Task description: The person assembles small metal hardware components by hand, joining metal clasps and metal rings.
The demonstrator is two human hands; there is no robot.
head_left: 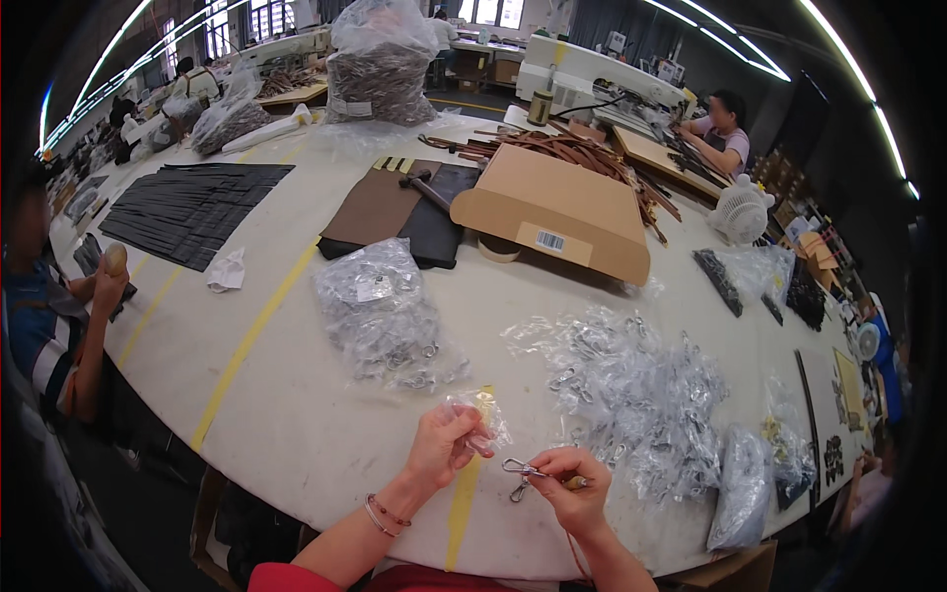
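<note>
Close to the table's near edge, my left hand pinches a small clear plastic bag with its fingers closed. Just right of it, my right hand grips a silvery metal snap hook. A second metal clip hangs below that hook. Something small and yellowish also shows at my right fingers, too small to name. Beyond my right hand spreads a large pile of small clear bags with metal hooks inside. Ahead of my left hand lies a bigger clear bag of similar pieces.
A cardboard box sits mid-table beside a hammer and dark sheets. Black strips lie at left, brown straps behind the box. A filled plastic bag lies near the right edge. Other people sit at left and far right.
</note>
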